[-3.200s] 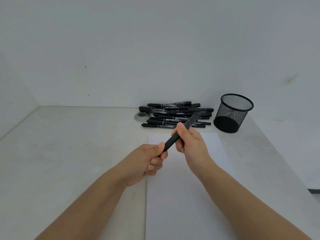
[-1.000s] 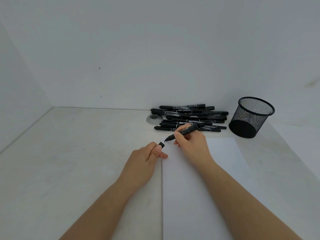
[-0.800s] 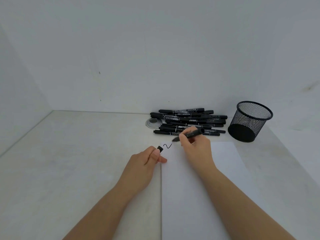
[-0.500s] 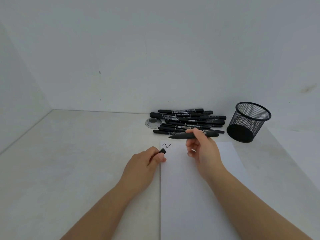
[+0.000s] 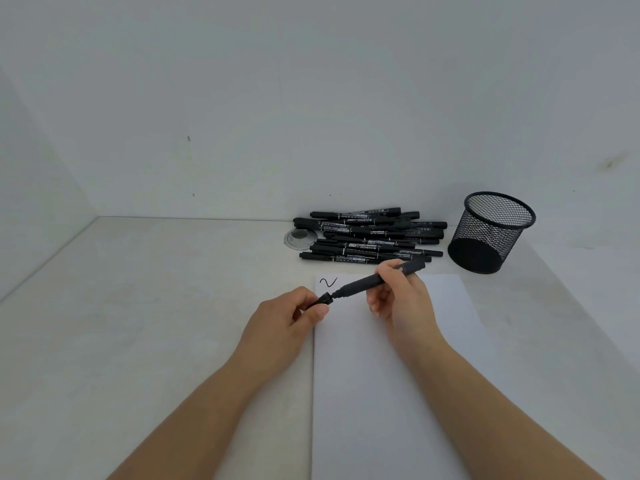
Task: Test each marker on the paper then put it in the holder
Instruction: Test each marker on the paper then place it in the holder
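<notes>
Pale stone-look tabletop [image 5: 145, 306], white walls. Right hand [image 5: 403, 299] pinches a slim black marker [image 5: 367, 283] above the white paper sheet [image 5: 388, 393]; left hand [image 5: 294, 317] pinches its small black cap [image 5: 325, 299] at the tip. Squiggle [image 5: 328, 282] just beyond the left fingertips. Black mesh holder [image 5: 490, 232] and marker pile [image 5: 370, 237] beyond the right fingers.
</notes>
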